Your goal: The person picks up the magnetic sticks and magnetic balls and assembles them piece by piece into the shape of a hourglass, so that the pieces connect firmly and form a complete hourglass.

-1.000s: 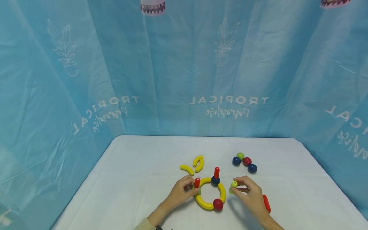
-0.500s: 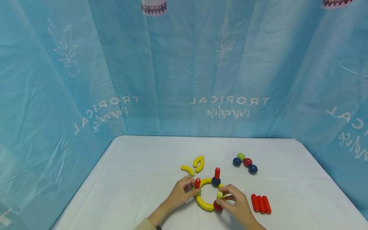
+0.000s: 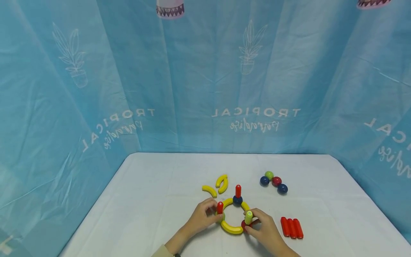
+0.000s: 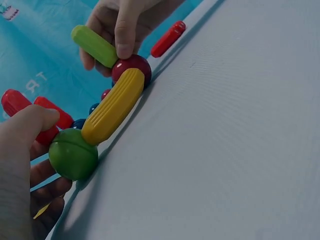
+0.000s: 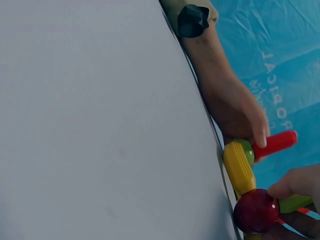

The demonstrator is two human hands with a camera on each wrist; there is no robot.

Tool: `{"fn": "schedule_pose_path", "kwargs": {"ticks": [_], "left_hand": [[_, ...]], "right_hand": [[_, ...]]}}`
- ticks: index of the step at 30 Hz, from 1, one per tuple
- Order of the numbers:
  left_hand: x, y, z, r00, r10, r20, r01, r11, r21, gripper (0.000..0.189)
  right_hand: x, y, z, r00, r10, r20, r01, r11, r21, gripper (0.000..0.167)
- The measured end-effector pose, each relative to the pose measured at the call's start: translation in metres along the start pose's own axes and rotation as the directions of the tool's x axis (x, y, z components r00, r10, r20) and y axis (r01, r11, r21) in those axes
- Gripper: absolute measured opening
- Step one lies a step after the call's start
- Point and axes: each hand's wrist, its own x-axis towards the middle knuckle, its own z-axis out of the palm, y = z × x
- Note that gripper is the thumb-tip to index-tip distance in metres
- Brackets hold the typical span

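Left fingers (image 3: 209, 204) grip a red stick (image 3: 219, 207), right fingers (image 3: 258, 213) pinch the near red ball (image 5: 256, 211); white tabletop (image 3: 144, 203), far blue curtain (image 3: 199, 71)

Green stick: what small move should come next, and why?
Probably a gentle press by the right hand to push the green stick firmly onto the red ball. Its lower end meets the ball and the hand is at that joint, but the fit is hidden; the red stick on the blue ball stands unheld.
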Motion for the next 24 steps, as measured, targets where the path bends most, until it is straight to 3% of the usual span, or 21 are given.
{"fn": "schedule_pose_path", "kwargs": {"ticks": [4, 9, 14, 20, 24], "left_hand": [[-0.001, -0.001, 0.000, 0.999, 0.008, 0.039, -0.007, 1.000, -0.019, 0.016], [-0.001, -0.002, -0.001, 0.995, 0.037, 0.093, -0.032, 0.998, -0.053, 0.017], [-0.002, -0.001, -0.001, 0.991, 0.076, 0.107, -0.069, 0.996, -0.063, 0.018], [-0.003, 0.020, -0.007, 0.990, 0.059, 0.131, -0.051, 0.996, -0.067, 0.016], [-0.004, 0.031, -0.011, 0.988, 0.069, 0.136, -0.059, 0.995, -0.075, 0.015]], "right_hand": [[0.002, 0.001, -0.002, 0.998, 0.046, -0.048, -0.045, 0.999, 0.019, 0.029], [0.003, 0.000, -0.005, 0.995, 0.053, -0.090, -0.048, 0.997, 0.056, 0.029], [0.004, 0.001, -0.007, 0.996, 0.041, -0.075, -0.037, 0.998, 0.057, 0.029], [0.009, 0.002, -0.020, 0.999, 0.033, -0.026, -0.033, 0.999, 0.007, 0.039], [0.019, 0.006, -0.041, 0.990, -0.049, -0.131, 0.040, 0.997, -0.072, 0.040]]}}
